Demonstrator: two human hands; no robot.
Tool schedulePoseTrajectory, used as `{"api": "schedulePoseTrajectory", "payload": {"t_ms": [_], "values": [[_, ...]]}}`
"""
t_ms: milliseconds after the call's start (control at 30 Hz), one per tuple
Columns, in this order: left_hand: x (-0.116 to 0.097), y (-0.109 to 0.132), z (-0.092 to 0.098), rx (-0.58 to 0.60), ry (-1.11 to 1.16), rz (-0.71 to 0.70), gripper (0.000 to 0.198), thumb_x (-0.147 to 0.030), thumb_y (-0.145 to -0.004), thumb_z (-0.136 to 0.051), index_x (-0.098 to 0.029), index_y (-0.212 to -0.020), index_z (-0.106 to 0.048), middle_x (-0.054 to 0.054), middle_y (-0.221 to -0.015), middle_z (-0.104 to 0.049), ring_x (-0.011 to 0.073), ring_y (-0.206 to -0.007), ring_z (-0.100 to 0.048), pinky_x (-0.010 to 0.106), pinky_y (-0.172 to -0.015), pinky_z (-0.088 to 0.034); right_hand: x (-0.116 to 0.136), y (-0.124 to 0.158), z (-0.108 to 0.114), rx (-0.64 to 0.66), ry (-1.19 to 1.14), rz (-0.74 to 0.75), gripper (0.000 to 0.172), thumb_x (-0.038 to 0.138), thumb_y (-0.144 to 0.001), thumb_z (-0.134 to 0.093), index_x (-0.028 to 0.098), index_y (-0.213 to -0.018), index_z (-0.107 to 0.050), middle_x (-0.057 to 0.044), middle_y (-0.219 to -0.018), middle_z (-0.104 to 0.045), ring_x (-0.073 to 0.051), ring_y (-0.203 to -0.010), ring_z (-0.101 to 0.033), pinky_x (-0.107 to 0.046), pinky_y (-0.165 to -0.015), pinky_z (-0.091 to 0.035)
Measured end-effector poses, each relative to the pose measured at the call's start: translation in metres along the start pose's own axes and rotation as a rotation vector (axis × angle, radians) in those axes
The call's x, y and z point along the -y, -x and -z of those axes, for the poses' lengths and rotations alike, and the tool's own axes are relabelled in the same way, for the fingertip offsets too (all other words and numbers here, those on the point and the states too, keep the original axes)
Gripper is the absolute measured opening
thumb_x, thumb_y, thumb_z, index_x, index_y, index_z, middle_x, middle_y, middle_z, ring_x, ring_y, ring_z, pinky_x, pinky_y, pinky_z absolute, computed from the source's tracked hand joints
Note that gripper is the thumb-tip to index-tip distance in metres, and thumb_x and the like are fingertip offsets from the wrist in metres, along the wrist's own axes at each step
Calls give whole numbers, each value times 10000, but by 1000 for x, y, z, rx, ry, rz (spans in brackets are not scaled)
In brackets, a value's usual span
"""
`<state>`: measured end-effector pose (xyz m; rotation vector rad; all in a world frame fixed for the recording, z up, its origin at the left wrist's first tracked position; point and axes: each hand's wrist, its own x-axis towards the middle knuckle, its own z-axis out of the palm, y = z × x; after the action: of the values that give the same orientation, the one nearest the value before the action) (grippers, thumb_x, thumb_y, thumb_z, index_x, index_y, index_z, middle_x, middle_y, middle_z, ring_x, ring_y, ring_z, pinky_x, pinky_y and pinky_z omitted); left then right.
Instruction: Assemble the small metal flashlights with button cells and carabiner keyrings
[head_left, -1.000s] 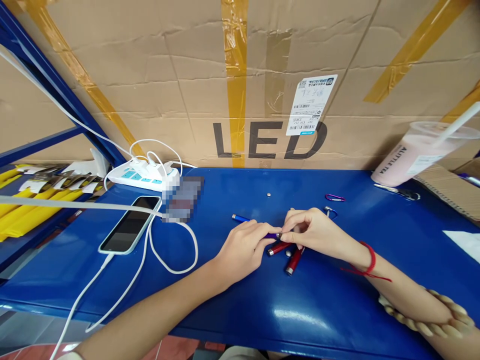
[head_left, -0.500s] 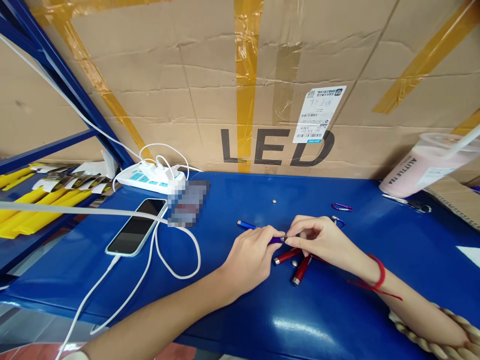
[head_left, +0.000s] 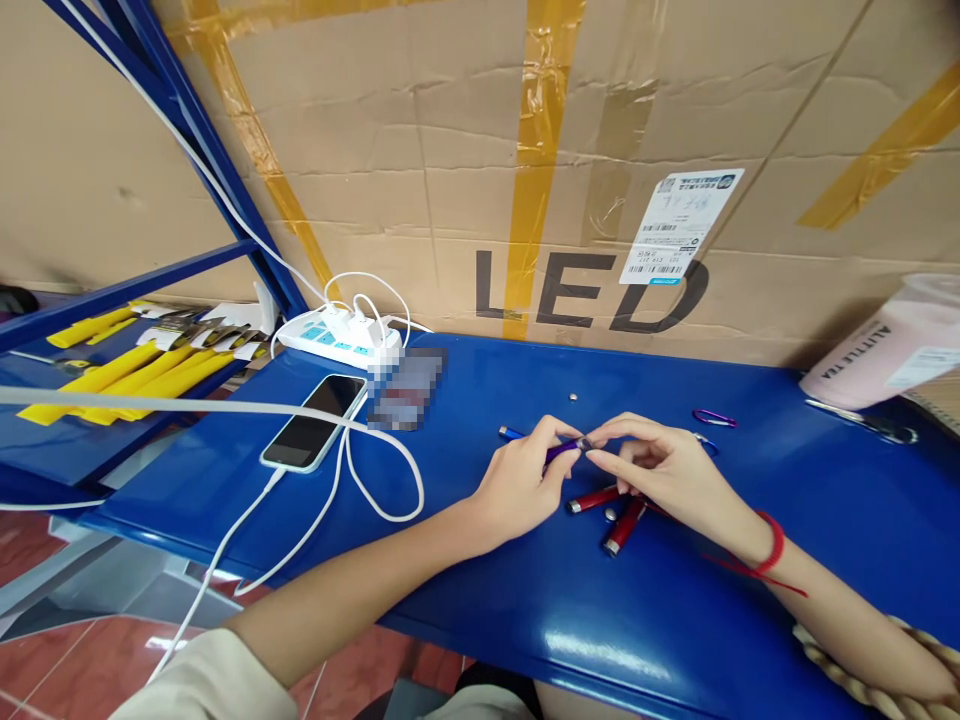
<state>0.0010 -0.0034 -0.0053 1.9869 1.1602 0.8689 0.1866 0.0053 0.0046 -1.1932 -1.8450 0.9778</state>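
Observation:
My left hand (head_left: 517,490) is closed around a slim purple metal tube (head_left: 561,451), like a pocket flashlight, with its silver end pointing right. The fingertips of my right hand (head_left: 671,470) pinch at that silver end; whether a small part sits between them is hidden. Two red metal tubes with silver ends, a left one (head_left: 591,499) and a right one (head_left: 624,528), lie below my right hand. Between those two rests a small silver disc (head_left: 610,514), like a button cell. Behind my left hand a blue tube (head_left: 510,433) is partly covered.
Another silver disc (head_left: 573,398), a purple carabiner (head_left: 714,418) and a blue clip (head_left: 706,444) lie farther back. A charging phone (head_left: 315,425), looping white cable and power strip (head_left: 337,341) are left. A pink drink cup (head_left: 877,345) stands right, before a large cardboard box (head_left: 420,130).
The view has shifted left, so the scene sits farther right. Both hands keep hold at the purple tube, which is tilted slightly more upward to the right.

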Motion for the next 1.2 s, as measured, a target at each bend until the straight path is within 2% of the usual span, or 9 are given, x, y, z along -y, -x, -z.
{"api": "schedulePoseTrajectory", "payload": {"t_ms": [167, 400, 567, 833, 1033, 1200], "values": [[7, -1, -2, 7, 62, -10, 147, -254, -910, -403, -229, -1038, -469, -47, -712, -613, 131, -671, -593, 246, -700, -443, -2, 1, -5, -26, 1, -5, 288, 449, -749, -660, 189, -873, -652, -45, -872, -634, -70, -446, -553, -202, -422, -472], [3, -2, -3, 32, 128, -22, 156, -247, -914, -385, -214, -1042, -467, -56, -669, -596, 111, -607, -536, 223, -660, -410, -3, 0, -5, -94, -16, 81, 286, 463, -733, -669, 197, -837, -697, -55, -903, -621, -67, -438, -545, -224, -421, -478], [0, -1, -2, 90, 206, -48, 148, -229, -910, -387, -181, -1025, -467, -44, -652, -588, 109, -579, -509, 220, -630, -402, -1, 0, -1, -48, -31, 77, 261, 429, -728, -686, 199, -849, -700, -48, -904, -612, -60, -444, -538, -219, -433, -479], [3, 7, -8, 222, 170, -67, 87, -194, -914, -352, -192, -901, -439, -24, -699, -603, 128, -697, -573, 251, -730, -425, 0, -1, 5, 43, -27, 44, 215, 377, -638, -759, 172, -613, -700, -24, -692, -615, -96, -516, -547, -215, -471, -449], [6, 11, -8, 215, 85, -77, 83, -220, -922, -360, -212, -874, -427, -29, -730, -604, 137, -701, -591, 263, -708, -444, 3, 1, 5, 92, -79, -50, 201, 351, -615, -772, 165, -609, -696, -16, -673, -626, -102, -503, -562, -221, -474, -444], [5, 10, -7, 138, 70, -87, 29, -213, -899, -432, -210, -876, -450, 19, -853, -653, 162, -770, -637, 258, -689, -479, 1, 1, 4, 104, -66, -77, 220, 386, -640, -751, 177, -611, -692, -21, -646, -636, -111, -500, -568, -227, -475, -461]]}}
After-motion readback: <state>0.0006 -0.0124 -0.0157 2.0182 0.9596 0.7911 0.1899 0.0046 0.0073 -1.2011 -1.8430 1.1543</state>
